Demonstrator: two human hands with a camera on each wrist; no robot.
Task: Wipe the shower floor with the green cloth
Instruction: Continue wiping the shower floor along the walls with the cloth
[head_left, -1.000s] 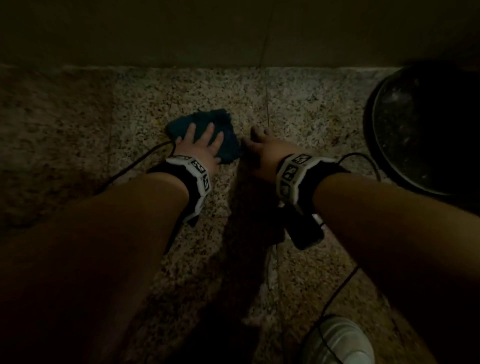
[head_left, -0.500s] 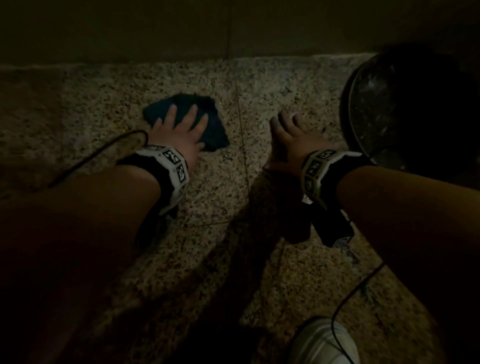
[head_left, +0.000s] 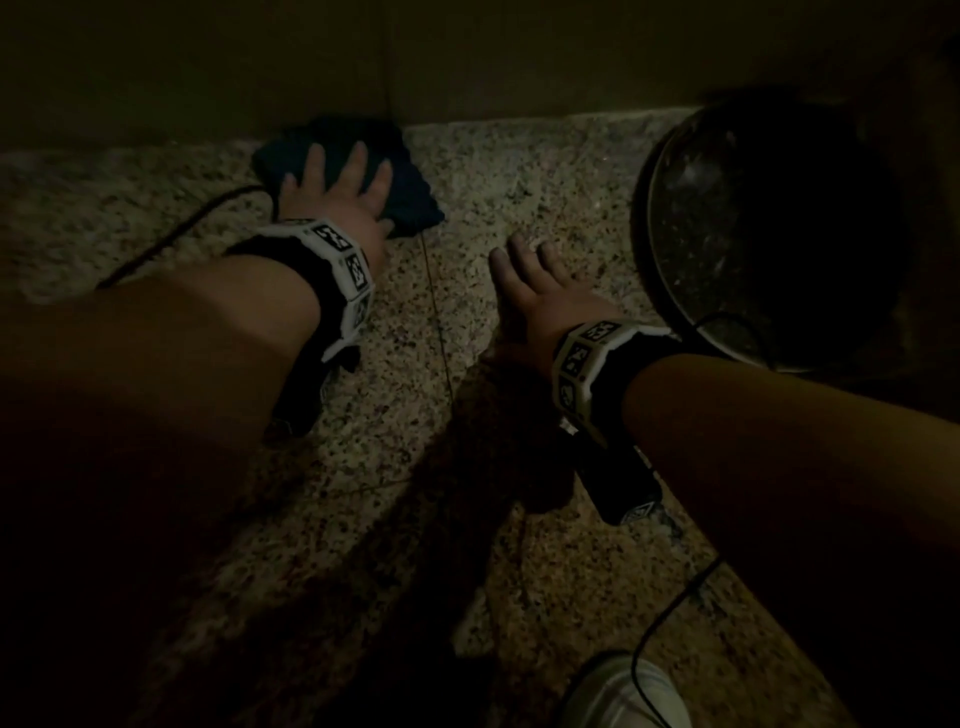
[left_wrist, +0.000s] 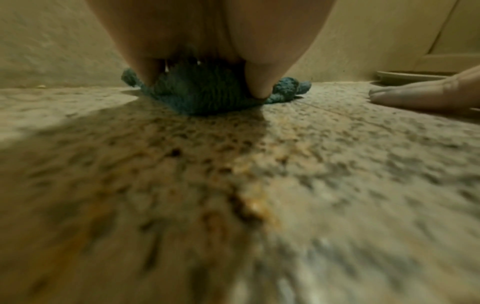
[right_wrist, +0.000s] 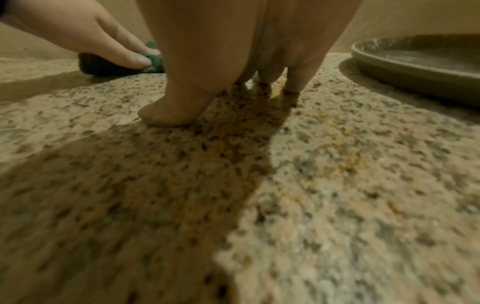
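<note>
Green cloth (head_left: 410, 187) soft, bunches easily — left hand (head_left: 337, 202) fingers spread flat on it; right hand (head_left: 540, 291) splayed on floor (head_left: 545, 182) — press mid-cloth.

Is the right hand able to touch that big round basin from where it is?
Probably yes. The right hand lies flat on the shower floor just beside the basin, with only bare floor between them.

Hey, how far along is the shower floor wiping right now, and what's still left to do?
Done so far can't be judged: the speckled floor shows no clear wiped patch in this dim light. In hand: the left hand presses flat on the green cloth at the wall's foot, while the right hand rests flat on bare floor. Left: likely the floor nearer the person and beside the round basin.
</note>
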